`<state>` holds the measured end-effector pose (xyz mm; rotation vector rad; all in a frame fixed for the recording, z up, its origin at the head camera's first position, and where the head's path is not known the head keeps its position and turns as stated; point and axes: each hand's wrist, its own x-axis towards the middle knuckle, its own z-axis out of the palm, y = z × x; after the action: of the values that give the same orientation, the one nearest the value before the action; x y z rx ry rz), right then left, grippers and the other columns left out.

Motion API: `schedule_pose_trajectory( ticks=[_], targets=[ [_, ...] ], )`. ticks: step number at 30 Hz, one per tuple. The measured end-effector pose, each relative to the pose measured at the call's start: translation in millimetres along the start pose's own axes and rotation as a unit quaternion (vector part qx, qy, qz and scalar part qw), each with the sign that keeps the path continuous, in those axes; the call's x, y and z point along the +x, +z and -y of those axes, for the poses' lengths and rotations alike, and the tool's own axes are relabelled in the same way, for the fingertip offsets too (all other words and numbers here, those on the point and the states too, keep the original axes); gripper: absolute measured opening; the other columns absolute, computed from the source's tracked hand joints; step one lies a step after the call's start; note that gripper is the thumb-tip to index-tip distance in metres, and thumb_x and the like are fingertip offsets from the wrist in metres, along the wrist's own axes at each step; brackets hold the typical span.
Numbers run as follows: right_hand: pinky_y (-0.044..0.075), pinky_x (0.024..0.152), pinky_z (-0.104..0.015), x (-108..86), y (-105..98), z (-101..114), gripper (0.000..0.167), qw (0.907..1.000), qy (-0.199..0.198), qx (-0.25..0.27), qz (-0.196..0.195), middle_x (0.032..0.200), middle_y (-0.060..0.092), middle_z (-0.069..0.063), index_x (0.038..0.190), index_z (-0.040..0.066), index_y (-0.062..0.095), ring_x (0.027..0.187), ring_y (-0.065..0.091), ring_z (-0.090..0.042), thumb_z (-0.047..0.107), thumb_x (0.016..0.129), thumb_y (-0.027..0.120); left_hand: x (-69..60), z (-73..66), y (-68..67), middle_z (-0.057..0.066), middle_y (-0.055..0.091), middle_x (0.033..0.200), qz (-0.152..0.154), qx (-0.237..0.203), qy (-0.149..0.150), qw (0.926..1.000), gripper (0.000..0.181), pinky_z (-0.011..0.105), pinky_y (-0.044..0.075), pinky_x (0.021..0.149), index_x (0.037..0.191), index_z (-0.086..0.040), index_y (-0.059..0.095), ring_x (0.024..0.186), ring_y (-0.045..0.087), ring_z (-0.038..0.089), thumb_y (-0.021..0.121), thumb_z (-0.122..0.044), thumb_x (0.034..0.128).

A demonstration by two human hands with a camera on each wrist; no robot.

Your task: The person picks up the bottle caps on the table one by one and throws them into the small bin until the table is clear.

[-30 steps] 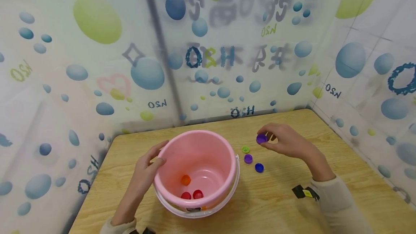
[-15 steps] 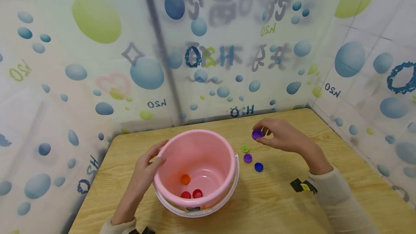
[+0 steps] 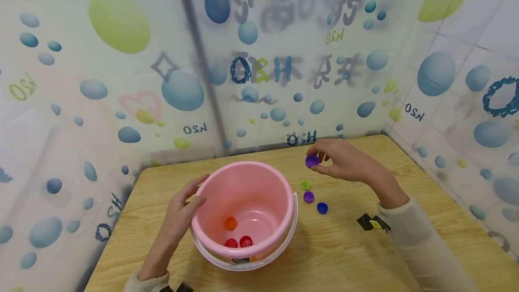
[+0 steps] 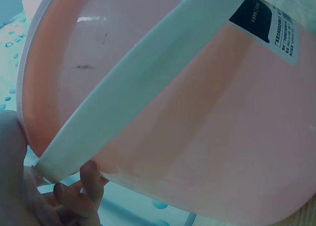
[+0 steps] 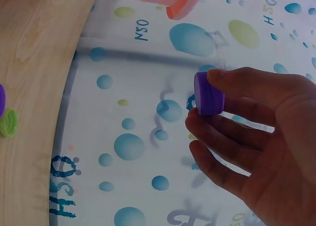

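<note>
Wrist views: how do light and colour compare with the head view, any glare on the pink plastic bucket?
Head view: bright, a small highlight inside the pink bucket. Left wrist view: bluish cast, a white glare streak on the bucket, its flat plastic handle tinted greenish. Right wrist view: dimmer, the right hand darkened, but the round purple plastic cap it pinches has readable edges.

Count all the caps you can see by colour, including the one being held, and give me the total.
Red caps: 2, in the bucket
Orange cap: 1, in the bucket
Purple caps: 2, one on the table, one in the right hand
Green cap: 1, on the table
Blue cap: 1, on the table
Total: 7
</note>
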<state>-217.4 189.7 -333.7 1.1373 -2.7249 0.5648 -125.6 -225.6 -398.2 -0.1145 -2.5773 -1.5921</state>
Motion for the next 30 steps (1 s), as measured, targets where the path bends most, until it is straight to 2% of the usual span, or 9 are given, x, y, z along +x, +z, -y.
schedule_pose_trajectory(
  ticks=[8,14,21,30],
  targets=[
    [0.061,0.079,-0.033,11.6,-10.4,11.4,0.028,0.9989,-0.046,-0.001,-0.008,0.104,0.071,0.000,0.117,0.008,0.071,0.091,0.070,-0.014,0.016,0.091,0.078,-0.5,-1.1,0.0,0.013,0.060,0.144,0.000,-0.002,-0.004,1.0000,0.047,0.023,0.059,0.085,0.151,-0.022,0.054,0.120,0.065,0.032,0.051,-0.018,0.1037],
    [0.060,0.077,-0.029,20.5,-14.5,18.5,0.024,0.9966,-0.081,-0.006,-0.014,0.101,0.070,0.001,0.114,0.009,0.071,0.088,0.069,-0.012,0.014,0.092,0.077,-0.2,-1.2,0.3,0.014,0.061,0.143,-0.003,-0.003,0.002,1.0000,0.047,0.026,0.061,0.087,0.150,-0.021,0.054,0.120,0.065,0.032,0.051,-0.017,0.1037],
    [0.059,0.078,-0.026,28.6,-19.3,27.6,0.024,0.9950,-0.098,-0.013,-0.010,0.102,0.071,0.001,0.114,0.011,0.072,0.088,0.067,-0.007,0.016,0.092,0.077,0.0,1.0,0.4,0.012,0.061,0.144,-0.003,0.004,0.000,1.0000,0.047,0.026,0.060,0.087,0.150,-0.021,0.054,0.121,0.064,0.033,0.051,-0.016,0.1031],
    [0.059,0.077,-0.028,36.5,-23.6,34.9,0.025,0.9929,-0.118,-0.016,-0.003,0.105,0.071,0.000,0.115,0.010,0.071,0.090,0.070,-0.015,0.017,0.092,0.077,0.2,-0.6,0.2,0.014,0.061,0.145,-0.003,-0.011,0.011,0.9999,0.046,0.022,0.059,0.086,0.150,-0.019,0.055,0.121,0.065,0.032,0.051,-0.016,0.1036]
  ],
)
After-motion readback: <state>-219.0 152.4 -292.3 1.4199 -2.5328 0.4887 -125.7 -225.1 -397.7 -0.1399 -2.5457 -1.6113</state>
